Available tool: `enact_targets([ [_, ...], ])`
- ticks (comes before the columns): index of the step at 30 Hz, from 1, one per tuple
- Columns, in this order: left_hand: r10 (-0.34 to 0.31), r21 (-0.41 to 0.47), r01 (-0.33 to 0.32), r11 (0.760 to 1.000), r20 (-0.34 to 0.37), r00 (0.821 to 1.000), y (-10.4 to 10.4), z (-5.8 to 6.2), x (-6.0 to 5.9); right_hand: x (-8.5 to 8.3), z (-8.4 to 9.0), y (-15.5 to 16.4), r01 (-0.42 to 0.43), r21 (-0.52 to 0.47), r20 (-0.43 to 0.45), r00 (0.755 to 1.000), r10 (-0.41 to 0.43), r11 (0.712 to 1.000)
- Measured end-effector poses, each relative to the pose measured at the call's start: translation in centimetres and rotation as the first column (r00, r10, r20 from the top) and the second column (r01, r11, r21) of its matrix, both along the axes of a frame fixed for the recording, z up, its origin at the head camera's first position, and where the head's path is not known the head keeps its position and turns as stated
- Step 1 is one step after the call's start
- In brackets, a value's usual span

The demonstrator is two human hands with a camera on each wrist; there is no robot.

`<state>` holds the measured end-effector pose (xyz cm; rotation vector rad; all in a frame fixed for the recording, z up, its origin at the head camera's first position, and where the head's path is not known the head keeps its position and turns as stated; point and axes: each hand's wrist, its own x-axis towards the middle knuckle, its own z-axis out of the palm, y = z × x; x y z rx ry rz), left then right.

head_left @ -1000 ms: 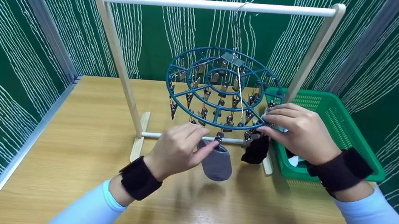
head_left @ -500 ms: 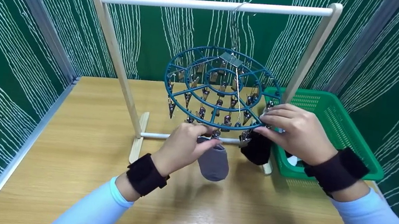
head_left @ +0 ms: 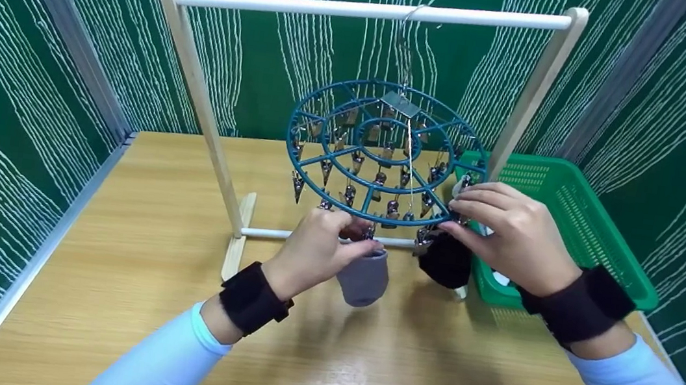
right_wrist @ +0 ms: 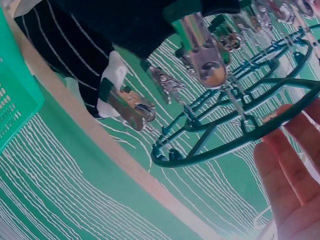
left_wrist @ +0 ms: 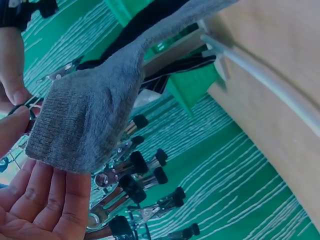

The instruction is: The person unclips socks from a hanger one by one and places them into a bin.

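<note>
A round teal clip hanger (head_left: 321, 160) with several metal clips hangs from the white rail (head_left: 313, 6) of a wooden rack. My left hand (head_left: 358, 237) pinches the cuff of a grey sock (head_left: 364, 277) up at a clip on the hanger's near rim. In the left wrist view the grey sock (left_wrist: 90, 115) lies across my fingers (left_wrist: 45, 205), with clips (left_wrist: 135, 170) just beside it. My right hand (head_left: 452, 216) grips the hanger's rim at its right side, above a clipped black sock (head_left: 447, 263). The right wrist view shows the black sock (right_wrist: 125, 20), its clip (right_wrist: 205, 50) and the ring (right_wrist: 240, 140).
A green basket (head_left: 583, 209) stands at the right behind the rack's right post (head_left: 531, 98), with more laundry in it, including a striped piece (right_wrist: 75, 60). The rack's foot rail (head_left: 272, 233) crosses the wooden table (head_left: 133, 245). Green patterned walls close in left, back and right.
My left hand has risen a little toward the hanger's rim, and the grey sock has lifted and bunched up under the clip. The right hand has stayed on the rim.
</note>
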<state>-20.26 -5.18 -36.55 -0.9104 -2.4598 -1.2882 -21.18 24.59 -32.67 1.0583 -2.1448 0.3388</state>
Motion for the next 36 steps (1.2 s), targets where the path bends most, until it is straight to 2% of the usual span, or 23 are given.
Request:
enact_targets([
  [7, 0.008, 0.021, -0.008, 1.0, 0.001, 1.0, 0.0, -0.3, -0.1, 1.3, -0.2, 0.2, 0.03, -0.082, 0.046, 0.999, -0.026, 0.996],
  [13, 0.03, 0.03, -0.029, 0.999, -0.027, 0.999, -0.2, -0.5, -0.1, 1.9, -2.3, -0.4, -0.057, -0.122, 0.045, 0.997, 0.063, 0.991],
  [17, 0.028, 0.042, -0.026, 0.999, -0.033, 0.999, -0.1, -0.4, 0.0, 2.2, -4.5, -1.1, -0.09, -0.099, 0.129, 0.986, 0.103, 0.991],
  [21, 0.013, 0.047, -0.012, 0.999, -0.019, 1.0, -0.1, -0.3, 0.1, 2.5, -6.6, -1.8, -0.043, -0.07, 0.25, 0.966, 0.059, 0.997],
  [24, 0.008, 0.039, -0.008, 0.999, -0.009, 1.0, -0.2, -0.3, 0.2, 2.4, -7.8, -2.3, -0.012, -0.067, 0.348, 0.937, 0.034, 0.998],
  [27, 0.009, 0.027, -0.01, 1.0, 0.005, 1.0, -0.2, -0.3, 0.2, 2.1, -8.6, -2.8, 0.0, -0.064, 0.442, 0.897, 0.028, 0.998],
  [36, 0.013, 0.003, -0.013, 1.0, 0.038, 0.999, -0.2, -0.3, 0.2, 0.8, -10.4, -4.1, 0.052, -0.105, 0.658, 0.752, 0.03, 0.993],
])
